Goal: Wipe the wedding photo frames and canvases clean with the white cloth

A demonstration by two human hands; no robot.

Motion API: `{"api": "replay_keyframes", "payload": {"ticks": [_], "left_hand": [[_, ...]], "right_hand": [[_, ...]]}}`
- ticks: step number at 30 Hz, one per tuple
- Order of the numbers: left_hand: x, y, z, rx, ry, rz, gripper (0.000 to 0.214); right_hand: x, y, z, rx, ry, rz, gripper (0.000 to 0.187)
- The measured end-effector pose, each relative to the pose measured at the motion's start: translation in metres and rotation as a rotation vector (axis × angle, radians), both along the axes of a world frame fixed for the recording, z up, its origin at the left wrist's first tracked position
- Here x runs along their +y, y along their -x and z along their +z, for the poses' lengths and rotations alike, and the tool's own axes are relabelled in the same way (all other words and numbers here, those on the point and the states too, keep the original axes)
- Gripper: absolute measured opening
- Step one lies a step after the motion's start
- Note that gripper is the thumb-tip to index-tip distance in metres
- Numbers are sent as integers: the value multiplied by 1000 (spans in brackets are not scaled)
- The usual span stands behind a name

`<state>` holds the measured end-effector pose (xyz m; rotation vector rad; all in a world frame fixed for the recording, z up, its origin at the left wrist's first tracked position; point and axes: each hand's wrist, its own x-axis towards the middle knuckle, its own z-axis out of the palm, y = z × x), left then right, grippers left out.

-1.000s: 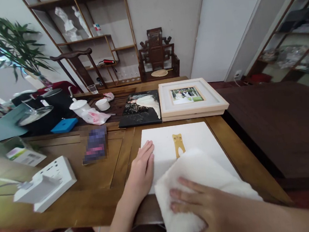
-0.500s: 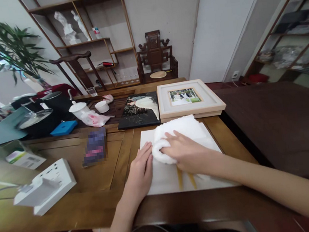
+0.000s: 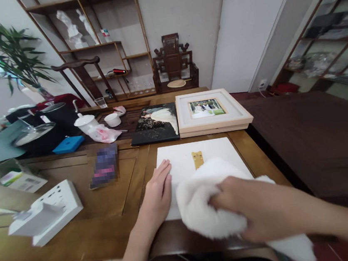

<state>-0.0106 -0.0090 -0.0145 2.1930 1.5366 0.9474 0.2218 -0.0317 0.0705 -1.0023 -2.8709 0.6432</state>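
A white board [image 3: 177,157] lies near the table's front edge, with a gold-coloured metal piece [image 3: 198,159] on its upper middle. Along the board's left edge rests my left hand [image 3: 158,191], its fingers stretched out flat and holding nothing. My right hand [image 3: 248,208] grips a bunched white towel [image 3: 198,203] above the board's lower right part. The towel hides that part of the board and the lower end of the gold piece. One end of the cloth hangs past the table's front edge, under my right forearm.
Beyond the board lie a dark photo panel [image 3: 156,126] and a light wooden picture frame [image 3: 235,115]. To the left are a white power strip [image 3: 57,210], a blurred-out item [image 3: 104,165], a blue box [image 3: 68,144], a white teapot [image 3: 85,121] and dark pots [image 3: 36,137].
My right hand has pulled the towel toward me and to the right, off the board's upper part. The gold piece's top now shows. My left hand stays in place.
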Motion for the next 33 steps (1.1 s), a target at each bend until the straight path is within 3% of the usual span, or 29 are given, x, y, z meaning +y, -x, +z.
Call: {"api": "replay_keyframes", "payload": {"ticks": [3,6,9,11,15,17,20,22,24,28,30,33], "left_hand": [[0,-1,1,2,7,3,39],[-3,-3,5,-12,19,-7,42],[-7,-3,11,-57,10,-14,47],[-10,-1,13,-96,5,-15,50],[-13,1,14,-118,27,-46,52],[-13,1,14,-103,49,-59,50],[-11,-1,13,-74,80,-56,46],[-9,-2,12,-48,83,-53,41],[-7,-3,10,-26,69,-56,37],[-5,-3,6,-26,23,-47,34],[-5,-3,5,-28,10,-41,33],[-6,-3,7,-16,1,-39,30]], "right_hand": [[33,1,3,3,-152,-126,25],[57,17,-8,-13,-268,-165,33],[58,33,-20,-2,-271,-88,35],[48,40,-22,20,-269,40,31],[22,39,-17,108,-190,366,22],[13,31,-10,138,-105,438,23],[13,12,3,98,99,391,25],[20,-4,15,94,160,243,23],[31,-19,28,181,62,70,17],[55,-24,47,390,-404,-130,11],[63,-9,45,406,-583,-119,12],[70,28,26,289,-684,13,22]]}}
